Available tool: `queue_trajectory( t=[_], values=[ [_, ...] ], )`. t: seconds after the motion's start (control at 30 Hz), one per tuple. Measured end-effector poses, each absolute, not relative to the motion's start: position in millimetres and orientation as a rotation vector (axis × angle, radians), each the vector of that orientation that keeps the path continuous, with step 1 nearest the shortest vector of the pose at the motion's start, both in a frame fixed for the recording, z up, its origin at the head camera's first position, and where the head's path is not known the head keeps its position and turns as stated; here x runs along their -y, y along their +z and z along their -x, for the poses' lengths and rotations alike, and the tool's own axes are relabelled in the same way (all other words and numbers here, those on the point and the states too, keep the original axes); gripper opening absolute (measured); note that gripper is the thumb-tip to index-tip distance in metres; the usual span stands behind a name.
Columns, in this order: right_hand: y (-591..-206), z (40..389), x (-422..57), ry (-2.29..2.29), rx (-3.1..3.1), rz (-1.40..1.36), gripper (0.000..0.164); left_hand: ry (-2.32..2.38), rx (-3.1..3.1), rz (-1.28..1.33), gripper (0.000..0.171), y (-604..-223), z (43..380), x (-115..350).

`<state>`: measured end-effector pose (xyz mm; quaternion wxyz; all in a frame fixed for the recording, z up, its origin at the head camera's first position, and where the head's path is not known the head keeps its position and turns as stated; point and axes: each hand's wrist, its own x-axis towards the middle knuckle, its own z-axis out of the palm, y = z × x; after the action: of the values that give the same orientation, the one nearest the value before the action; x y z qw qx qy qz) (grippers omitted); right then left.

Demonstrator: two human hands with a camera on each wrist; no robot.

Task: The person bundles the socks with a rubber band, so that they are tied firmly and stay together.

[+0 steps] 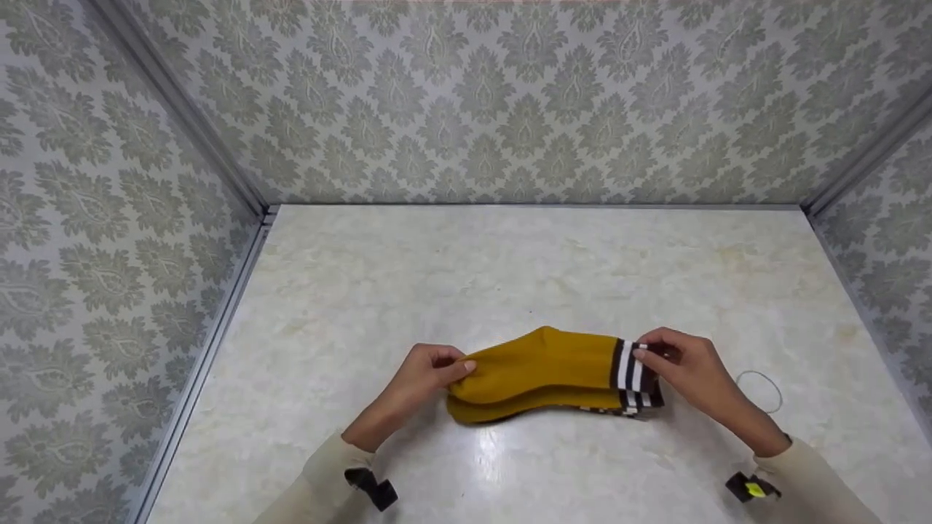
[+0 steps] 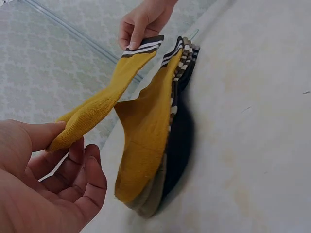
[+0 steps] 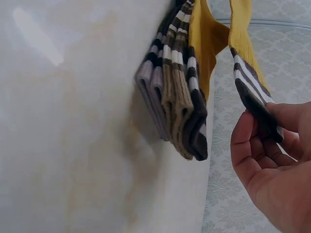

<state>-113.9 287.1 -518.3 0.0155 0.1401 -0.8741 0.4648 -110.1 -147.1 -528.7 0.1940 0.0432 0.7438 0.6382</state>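
Observation:
A mustard sock (image 1: 542,364) with a dark cuff and white stripes is stretched lengthwise between both hands. My left hand (image 1: 422,382) pinches its toe between thumb and fingers. At the other end, my right hand (image 1: 692,364) pinches the striped cuff. In the wrist views the held sock is raised above a flat stack of socks. On top of that stack lies a second mustard sock (image 2: 146,150). Beneath it are a tan sock (image 3: 181,107) with brown and white stripes and a dark sock (image 2: 182,141). Pale grey cuffs (image 3: 149,80) show at the bottom of the pile.
A thin, pale loop (image 1: 759,391) lies on the marbled white table (image 1: 510,269), beside the right forearm. Patterned walls (image 1: 520,94) stand at the back and both sides, with metal rails (image 1: 247,175) along the corners.

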Motion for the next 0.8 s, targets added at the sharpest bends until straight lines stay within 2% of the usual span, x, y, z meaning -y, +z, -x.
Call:
queue_trajectory(
  t=[0.8],
  values=[
    [-536, 112, -299, 1.477, 2.949, -0.424, 0.009, 1.481, -2.305, -0.294, 0.034, -543, 104, 150]
  ],
)
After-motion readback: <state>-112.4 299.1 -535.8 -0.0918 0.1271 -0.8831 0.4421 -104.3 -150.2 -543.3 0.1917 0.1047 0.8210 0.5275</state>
